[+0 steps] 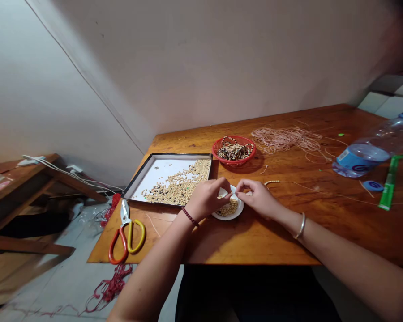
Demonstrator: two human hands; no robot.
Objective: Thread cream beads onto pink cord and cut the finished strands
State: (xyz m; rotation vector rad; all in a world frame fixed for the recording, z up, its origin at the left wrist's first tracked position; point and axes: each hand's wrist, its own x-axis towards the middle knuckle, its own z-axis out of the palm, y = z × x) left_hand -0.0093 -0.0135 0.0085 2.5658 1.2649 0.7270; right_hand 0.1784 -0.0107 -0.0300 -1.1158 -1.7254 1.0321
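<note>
My left hand (206, 197) and my right hand (259, 197) meet over a small white dish (237, 212) of tan beads on the wooden table (282, 232). Both hands have their fingers pinched together; what they pinch is too small to name. A thin pale cord (322, 191) with a few beads strung on it (271, 182) runs from my right hand off to the right. A dark bead bracelet is on my left wrist, a silver bangle on my right wrist.
A dark-rimmed tray (154, 172) with loose beads lies at the left. A red basket (234, 151) of beads and a tangle of pale cord (285, 137) sit behind. Scissors (126, 235) lie near the left edge. A plastic bottle (369, 154), its blue cap (372, 185) and a green strip (389, 183) lie right.
</note>
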